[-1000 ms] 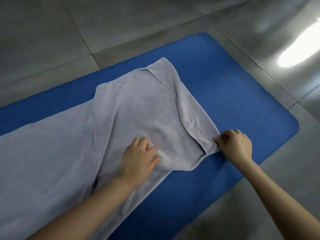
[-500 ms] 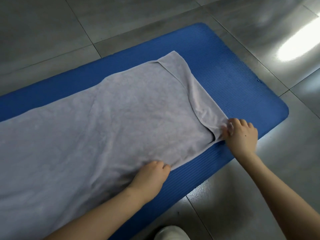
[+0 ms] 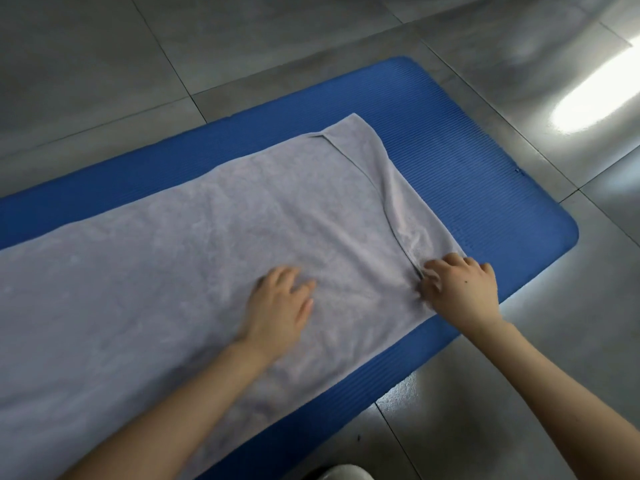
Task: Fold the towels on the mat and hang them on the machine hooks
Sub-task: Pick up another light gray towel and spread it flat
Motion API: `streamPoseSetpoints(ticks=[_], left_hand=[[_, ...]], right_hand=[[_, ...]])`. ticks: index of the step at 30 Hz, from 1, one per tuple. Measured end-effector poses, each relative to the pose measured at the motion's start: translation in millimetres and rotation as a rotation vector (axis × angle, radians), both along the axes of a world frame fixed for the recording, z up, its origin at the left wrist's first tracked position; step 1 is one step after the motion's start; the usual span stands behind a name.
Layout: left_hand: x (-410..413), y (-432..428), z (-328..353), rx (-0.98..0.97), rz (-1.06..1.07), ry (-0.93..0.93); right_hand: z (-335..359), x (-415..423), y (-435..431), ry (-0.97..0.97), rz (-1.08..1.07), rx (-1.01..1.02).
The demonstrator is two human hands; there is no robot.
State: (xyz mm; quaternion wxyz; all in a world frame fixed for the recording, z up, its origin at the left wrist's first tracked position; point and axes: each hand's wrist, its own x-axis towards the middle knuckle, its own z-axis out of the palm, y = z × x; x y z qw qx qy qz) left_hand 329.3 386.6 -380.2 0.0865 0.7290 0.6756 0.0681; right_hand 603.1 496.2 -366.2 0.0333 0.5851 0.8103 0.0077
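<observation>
The grey towel (image 3: pixel 173 271) lies spread on the blue mat (image 3: pixel 467 150). The left hand (image 3: pixel 280 306) presses it flat, fingers spread; at its 3 o'clock the right hand (image 3: pixel 460 289) apparently pinches the folded edge (image 3: pixel 408 209).

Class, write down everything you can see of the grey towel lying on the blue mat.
The light grey terry-cloth towel lies spread flat along the blue ribbed foam mat, and its left end runs out of view. At its right end a fold leaves a narrow strip beyond a hemmed edge. The surface looks soft and faintly creased. The left hand presses flat on its middle. The right hand pinches the near corner at the fold.
</observation>
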Motion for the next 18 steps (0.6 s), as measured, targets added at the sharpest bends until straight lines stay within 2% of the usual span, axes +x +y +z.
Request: streamPoseSetpoints(ticks=[3, 5, 8, 12, 14, 18], left_hand=[[-24, 32, -15, -0.054, 0.178, 0.062], [-33, 46, -24, -0.117, 0.247, 0.095], [-35, 49, -40, -0.066, 0.298, 0.106], [-36, 48, -49, -0.006, 0.317, 0.093], [-35, 48, -49, -0.013, 0.325, 0.107], [-36, 50, -49, -0.005, 0.337, 0.103]], right_hand=[[3, -34, 28, 0.171, 0.075, 0.129], [-2, -60, 51, 0.219, 0.137, 0.214], [-13, -98, 92, 0.148, 0.16, 0.318], [-24, -135, 146, -0.008, 0.085, 0.22], [-32, -143, 163, -0.012, 0.057, 0.189], [-40, -143, 179, 0.005, 0.032, 0.259]])
